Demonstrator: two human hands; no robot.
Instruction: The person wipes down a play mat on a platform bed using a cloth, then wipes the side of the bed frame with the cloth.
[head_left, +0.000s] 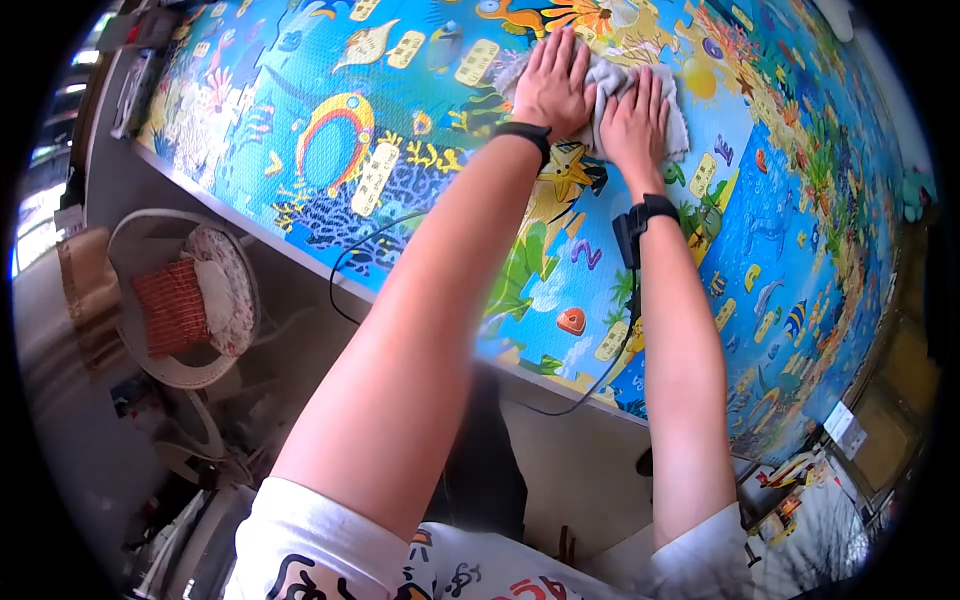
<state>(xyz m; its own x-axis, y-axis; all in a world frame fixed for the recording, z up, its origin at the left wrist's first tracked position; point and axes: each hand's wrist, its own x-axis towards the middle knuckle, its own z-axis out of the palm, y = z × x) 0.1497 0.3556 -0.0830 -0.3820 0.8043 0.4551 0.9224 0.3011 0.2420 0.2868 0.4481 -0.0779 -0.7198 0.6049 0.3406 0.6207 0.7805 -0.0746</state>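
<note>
A grey cloth [607, 80] lies bunched on a mat [330, 220] printed with a bright undersea scene. My left hand [556, 88] presses flat on the cloth's left part, fingers stretched forward. Beside it, my right hand [635, 125] rests flat on the right part, its fingers also extended. Both palms face down, and neither hand grips the cloth. Each wrist wears a black band; a small dark device [627, 240] sits at the right one, with a cable running down from it.
A round chair [185, 375] with a red woven cushion [172, 308] stands on the floor at the left, below the mat's edge. A thin black cable [345, 270] loops over that edge near my left forearm. Assorted small items [790, 500] are at the lower right.
</note>
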